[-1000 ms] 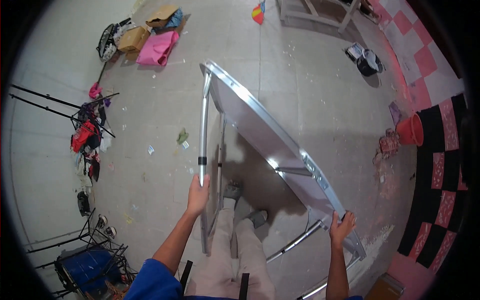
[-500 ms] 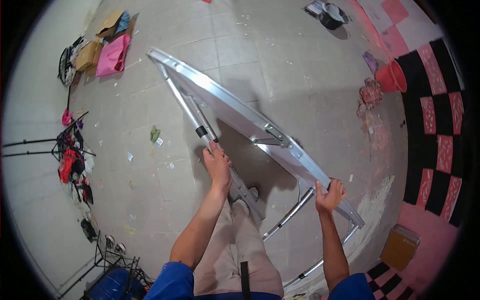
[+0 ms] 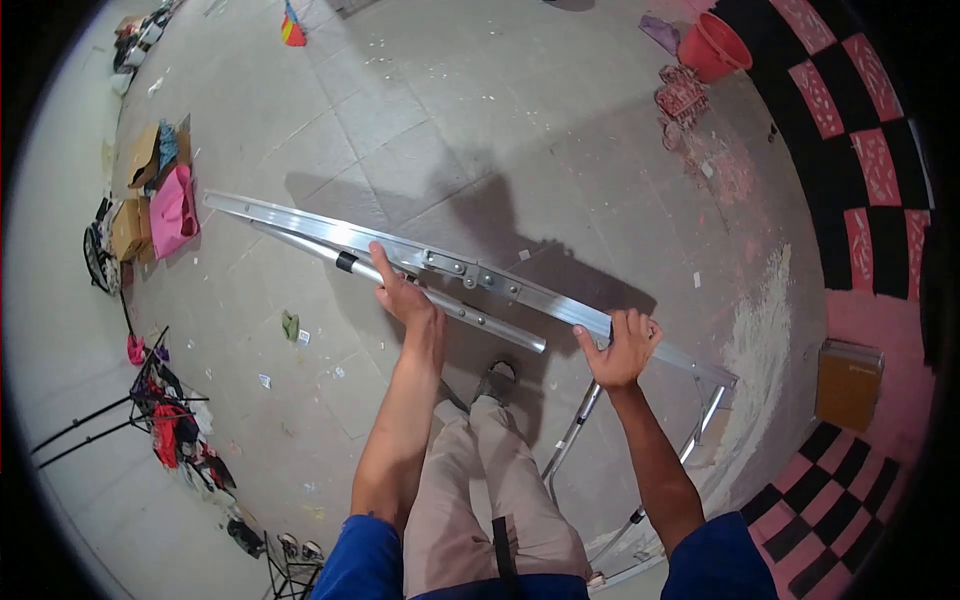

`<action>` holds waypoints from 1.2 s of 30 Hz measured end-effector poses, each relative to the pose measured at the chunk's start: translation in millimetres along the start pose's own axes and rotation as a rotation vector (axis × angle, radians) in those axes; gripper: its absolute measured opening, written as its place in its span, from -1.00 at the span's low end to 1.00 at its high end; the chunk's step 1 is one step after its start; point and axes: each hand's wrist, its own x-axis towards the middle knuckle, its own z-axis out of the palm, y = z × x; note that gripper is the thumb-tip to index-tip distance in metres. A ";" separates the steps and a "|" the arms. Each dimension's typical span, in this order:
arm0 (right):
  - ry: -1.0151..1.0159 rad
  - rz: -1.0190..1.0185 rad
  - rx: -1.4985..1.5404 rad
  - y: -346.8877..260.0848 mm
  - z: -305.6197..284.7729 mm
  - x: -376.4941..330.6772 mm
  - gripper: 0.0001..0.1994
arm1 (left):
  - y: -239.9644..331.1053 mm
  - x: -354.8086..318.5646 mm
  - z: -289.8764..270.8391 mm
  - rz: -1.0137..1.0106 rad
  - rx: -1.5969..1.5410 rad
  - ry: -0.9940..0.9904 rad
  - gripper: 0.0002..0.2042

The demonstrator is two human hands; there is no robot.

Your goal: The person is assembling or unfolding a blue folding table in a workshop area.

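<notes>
A folding table with a bright aluminium rim [image 3: 330,233] stands on edge before me, slanting from upper left to lower right. Along its near side lies a folded tubular leg [image 3: 490,324] with a black collar. My left hand [image 3: 408,303] grips the table beside that leg, one finger stretched up against the rim; its other fingers are partly hidden. Farther right, my right hand [image 3: 622,348] is closed over the rim. Below it, another tubular leg [image 3: 572,432] swings out toward my side. Hinge plates and bolts show at the middle of the rim.
Cardboard boxes [image 3: 130,228] and a pink bag [image 3: 174,212] are at the left wall, with a heap of clothes [image 3: 168,425] nearer me. A red bucket [image 3: 714,48] stands at the far right by a reddish rag [image 3: 682,95]. One brown box [image 3: 849,385] sits at right.
The table has turned to lie more crosswise and its panel has tipped edge-on to me. Both hands have kept hold of it. My view has swung round, shifting the surroundings.
</notes>
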 end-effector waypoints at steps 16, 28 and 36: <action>-0.038 0.017 -0.015 4.5 -7.0 7.8 -0.49 | -5.6 22.0 18.2 0.080 0.164 0.187 -0.68; -0.088 0.065 0.091 -0.1 -10.9 -12.0 -0.42 | 67.1 17.4 -50.5 -0.094 0.468 -0.145 -0.33; 0.084 0.008 0.140 -5.8 -6.3 -38.1 -0.44 | 90.2 -5.4 -41.2 1.115 1.445 -0.876 -0.08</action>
